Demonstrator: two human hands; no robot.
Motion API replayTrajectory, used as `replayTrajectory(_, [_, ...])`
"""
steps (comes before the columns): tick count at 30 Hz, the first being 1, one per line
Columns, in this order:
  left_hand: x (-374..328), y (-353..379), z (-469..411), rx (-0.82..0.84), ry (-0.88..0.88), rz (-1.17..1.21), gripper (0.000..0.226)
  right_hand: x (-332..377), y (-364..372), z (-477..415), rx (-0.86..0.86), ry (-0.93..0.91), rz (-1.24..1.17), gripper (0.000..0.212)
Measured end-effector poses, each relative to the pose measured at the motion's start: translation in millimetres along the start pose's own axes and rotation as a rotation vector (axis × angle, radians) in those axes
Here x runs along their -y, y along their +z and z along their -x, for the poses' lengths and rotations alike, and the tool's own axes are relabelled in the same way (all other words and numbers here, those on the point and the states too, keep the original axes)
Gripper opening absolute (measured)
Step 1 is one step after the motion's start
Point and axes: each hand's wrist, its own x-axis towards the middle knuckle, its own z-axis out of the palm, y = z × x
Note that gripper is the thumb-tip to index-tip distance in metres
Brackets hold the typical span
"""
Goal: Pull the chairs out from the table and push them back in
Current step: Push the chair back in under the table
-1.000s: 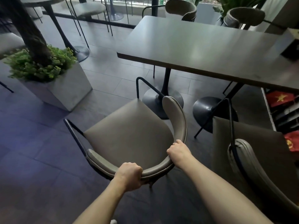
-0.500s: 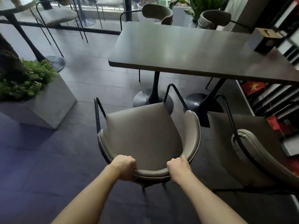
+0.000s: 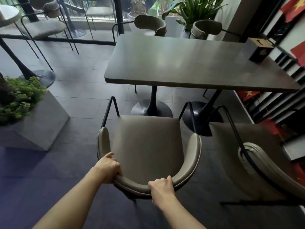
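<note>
A taupe padded chair (image 3: 148, 142) with a curved backrest and black metal legs stands pulled out in front of the dark rectangular table (image 3: 189, 63), its seat facing the table squarely. My left hand (image 3: 109, 169) grips the left part of the backrest. My right hand (image 3: 161, 185) grips the backrest's rear curve. A second matching chair (image 3: 257, 156) stands pulled out at the right. Two more chairs (image 3: 151, 24) are tucked in at the table's far side.
A grey concrete planter (image 3: 38, 128) with green shrubs stands on the floor at the left. Shelving with red flags (image 3: 288, 103) lines the right wall. A dark box (image 3: 260, 50) sits on the table's right end. Another table and chairs (image 3: 41, 27) stand at the back left.
The chair has swung round from an angled position to face the table squarely and sits closer to it. Both hands have kept their hold on the backrest.
</note>
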Motion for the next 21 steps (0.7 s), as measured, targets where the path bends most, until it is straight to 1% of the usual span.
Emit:
replayTrajectory(7, [28, 2, 1, -0.054, 0.014, -0.010, 0.042, 20, -9, -17, 0.009, 0.051, -0.024, 0.032])
replayTrajectory(12, [22, 6, 4, -0.098, -0.061, 0.045, 0.040, 26, 2, -21, 0.010, 0.151, -0.110, 0.030])
replayTrajectory(16, [17, 12, 8, -0.125, -0.080, 0.057, 0.035, 27, 4, -20, 0.006, 0.184, -0.110, 0.040])
replayTrajectory(19, [15, 17, 9, -0.123, -0.049, 0.028, 0.030, 25, -3, -20, 0.058, 0.176, -0.109, 0.050])
replayTrajectory(21, [16, 19, 7, -0.126, -0.038, 0.028, 0.029, 22, -6, -20, 0.085, 0.158, -0.123, 0.052])
